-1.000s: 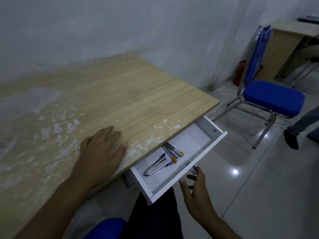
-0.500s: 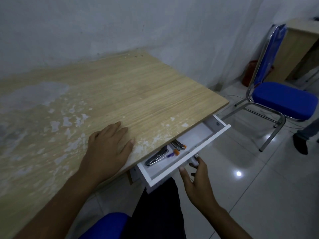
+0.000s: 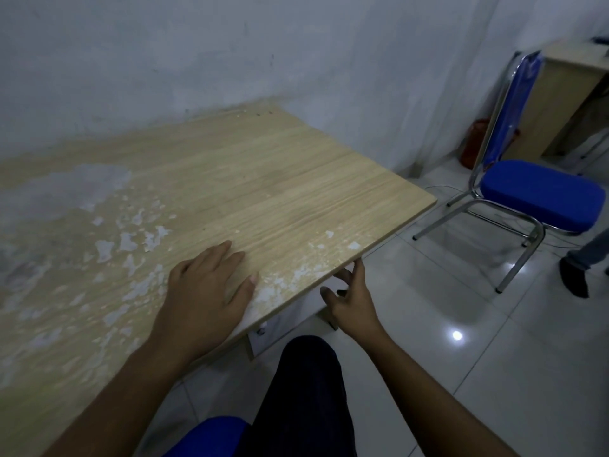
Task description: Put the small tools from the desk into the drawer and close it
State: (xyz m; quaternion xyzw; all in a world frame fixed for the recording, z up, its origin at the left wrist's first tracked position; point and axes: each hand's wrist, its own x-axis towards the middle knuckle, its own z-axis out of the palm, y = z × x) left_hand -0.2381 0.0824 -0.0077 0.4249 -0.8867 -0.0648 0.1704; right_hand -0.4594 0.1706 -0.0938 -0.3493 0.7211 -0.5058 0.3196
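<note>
The drawer has slid shut beneath the tabletop, right hand spread against its front, left hand flat, empty on top: task seemingly finished.

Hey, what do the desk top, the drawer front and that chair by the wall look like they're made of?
Desk top: likely wood-grain laminate on board, matte; white patches where the surface has flaked. Drawer front: smooth white panel, probably coated board; mostly hidden under the desk edge. Chair: shiny chromed metal tube frame with a blue padded seat, fabric or vinyl unclear.
</note>
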